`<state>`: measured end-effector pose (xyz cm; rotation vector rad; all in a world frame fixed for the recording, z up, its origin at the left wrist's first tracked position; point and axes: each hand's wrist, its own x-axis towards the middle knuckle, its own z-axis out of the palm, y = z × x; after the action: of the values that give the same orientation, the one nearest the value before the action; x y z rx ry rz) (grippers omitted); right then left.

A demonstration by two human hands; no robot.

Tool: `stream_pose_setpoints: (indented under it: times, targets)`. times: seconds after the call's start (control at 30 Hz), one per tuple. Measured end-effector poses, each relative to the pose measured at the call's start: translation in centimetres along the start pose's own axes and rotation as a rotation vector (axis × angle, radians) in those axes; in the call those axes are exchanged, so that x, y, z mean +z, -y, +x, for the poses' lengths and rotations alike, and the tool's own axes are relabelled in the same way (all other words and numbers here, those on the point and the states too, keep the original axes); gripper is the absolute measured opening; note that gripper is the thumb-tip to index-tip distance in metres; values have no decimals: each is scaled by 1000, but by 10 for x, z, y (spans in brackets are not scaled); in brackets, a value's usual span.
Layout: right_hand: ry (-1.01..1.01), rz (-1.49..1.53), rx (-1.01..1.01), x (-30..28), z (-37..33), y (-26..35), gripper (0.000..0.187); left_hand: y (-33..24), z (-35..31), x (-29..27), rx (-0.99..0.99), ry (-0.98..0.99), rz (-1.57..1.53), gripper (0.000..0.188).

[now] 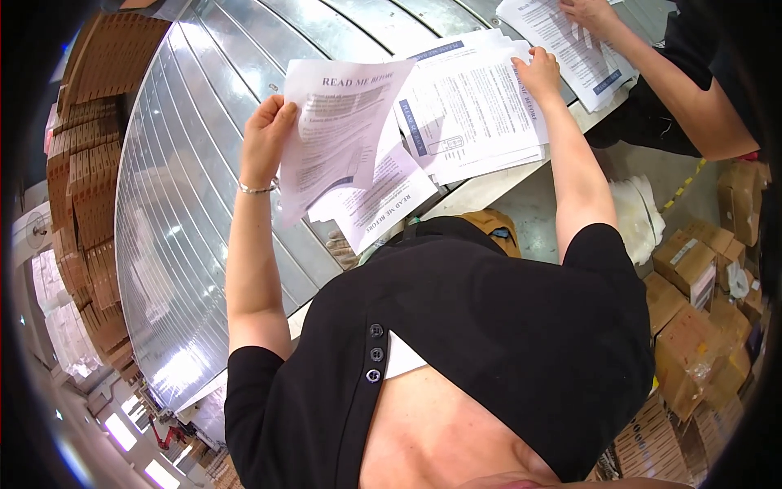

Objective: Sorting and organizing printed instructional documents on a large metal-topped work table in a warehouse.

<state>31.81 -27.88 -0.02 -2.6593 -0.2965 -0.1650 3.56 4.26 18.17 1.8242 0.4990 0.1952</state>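
My left hand (269, 134) pinches the left edge of a printed paper sheet (338, 122), raised above the table with its lower part curling. On the table to its right lies a fanned stack of printed sheets (472, 114), some with blue title bands. My right hand (538, 77) is at the far right corner of that stack, its fingers bent and closed on the edge of a top sheet. Below the raised sheet, another printed sheet (383, 196) lies at a slant near the table's front edge, partly covered.
The table has a slatted metal top (187, 204). At the upper right, a co-worker's hand (590, 16) rests on another stack of printed sheets (562, 57). Piled flat cardboard (90, 179) stands at the left. Cardboard boxes (692, 342) crowd the floor at right. A glove (342, 248) lies by the table edge.
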Motion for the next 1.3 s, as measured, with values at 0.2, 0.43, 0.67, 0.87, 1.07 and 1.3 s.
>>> stream_pose_setpoints:
  times: [0.2,0.43,0.67,0.87,1.07,1.3]
  targets:
    - [-53,199,-265,-20,-17,36,46,3,15,10,1,-35,121,21]
    - [150,777,-838,-114,-64,171,42,-41,24,43,219,54,538,26]
    - [482,817,-233,-88,-85,139,27,-31,23,42,672,-36,704,24]
    - [293,1415,577,-49,-155,59,22,36,-20,48,519,-13,701,36]
    - [91,1515,881,-23,-203,38,20,117,-71,71,260,78,889,52]
    - [-103,1513,936,-13,-205,32,18,155,-118,69,-121,165,1080,74]
